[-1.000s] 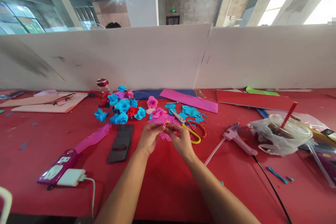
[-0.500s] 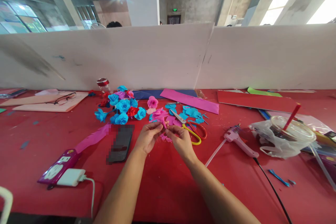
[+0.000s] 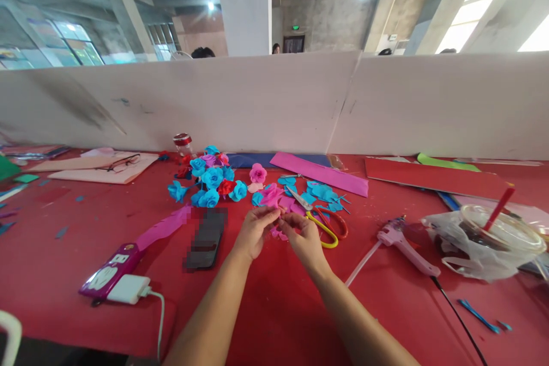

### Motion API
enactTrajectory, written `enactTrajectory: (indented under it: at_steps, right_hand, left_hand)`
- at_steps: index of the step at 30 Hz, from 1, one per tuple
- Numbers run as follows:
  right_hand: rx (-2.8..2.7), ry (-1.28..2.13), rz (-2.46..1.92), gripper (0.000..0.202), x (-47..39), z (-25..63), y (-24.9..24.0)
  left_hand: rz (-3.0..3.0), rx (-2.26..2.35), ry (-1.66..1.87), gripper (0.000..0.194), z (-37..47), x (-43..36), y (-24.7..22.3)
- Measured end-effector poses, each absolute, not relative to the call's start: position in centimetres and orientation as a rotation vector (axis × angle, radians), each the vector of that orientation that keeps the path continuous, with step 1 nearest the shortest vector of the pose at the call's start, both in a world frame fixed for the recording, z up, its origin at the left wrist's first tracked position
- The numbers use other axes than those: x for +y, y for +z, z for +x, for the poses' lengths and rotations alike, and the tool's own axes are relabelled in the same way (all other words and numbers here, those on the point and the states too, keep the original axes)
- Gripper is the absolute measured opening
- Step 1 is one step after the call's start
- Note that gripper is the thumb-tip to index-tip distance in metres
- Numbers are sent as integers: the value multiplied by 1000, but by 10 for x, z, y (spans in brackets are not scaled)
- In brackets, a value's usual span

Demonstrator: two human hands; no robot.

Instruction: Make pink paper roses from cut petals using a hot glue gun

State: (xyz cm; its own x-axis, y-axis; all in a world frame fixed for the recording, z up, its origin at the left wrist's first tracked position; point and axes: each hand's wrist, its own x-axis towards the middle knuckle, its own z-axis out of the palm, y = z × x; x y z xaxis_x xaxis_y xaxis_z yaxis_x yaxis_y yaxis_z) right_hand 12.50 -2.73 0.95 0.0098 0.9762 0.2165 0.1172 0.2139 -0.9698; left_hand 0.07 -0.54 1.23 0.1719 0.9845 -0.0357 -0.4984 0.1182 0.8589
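Observation:
Between my two hands is a pink paper flower (image 3: 271, 195), its petals facing away from me. My left hand (image 3: 256, 231) pinches its base from the left with thumb and fingertips. From the right, the fingers of my right hand (image 3: 303, 234) are closed at the same base, and the fingertips of both hands almost meet there. Just right of my right hand lie scissors (image 3: 325, 226) with one yellow and one red handle, blades over loose pink and blue petals (image 3: 321, 190). Another pink paper flower (image 3: 258, 173) lies beyond the held one.
A bunch of blue and red paper flowers (image 3: 213, 178) lies left of centre, behind a dark phone (image 3: 207, 240). At the right are a pink glue gun (image 3: 398, 243) and a lidded cup (image 3: 497, 231) in a plastic bag. A white partition (image 3: 257, 103) closes off the far edge.
The view has shifted, so everything appears lower and further right. The flower has turned a little between my fingers; both hands stay at its base.

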Motion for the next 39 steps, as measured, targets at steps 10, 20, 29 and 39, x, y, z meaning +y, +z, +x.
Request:
enactTrajectory:
  at_steps: [10, 20, 29, 39]
  right_hand:
    - [-1453, 821, -1153, 17, -31, 122, 16]
    - [-1445, 816, -1161, 16, -30, 124, 14]
    - [-1468, 790, -1075, 18, -35, 121, 15]
    - [-1503, 807, -1081, 21, -37, 120, 13]
  left_hand:
    - [822, 693, 1289, 13, 3, -6, 13]
    - [821, 809, 1276, 21, 7, -9, 15]
    - [664, 777, 1236, 18, 1, -5, 15]
    - [613, 774, 1172, 31, 1, -5, 14]
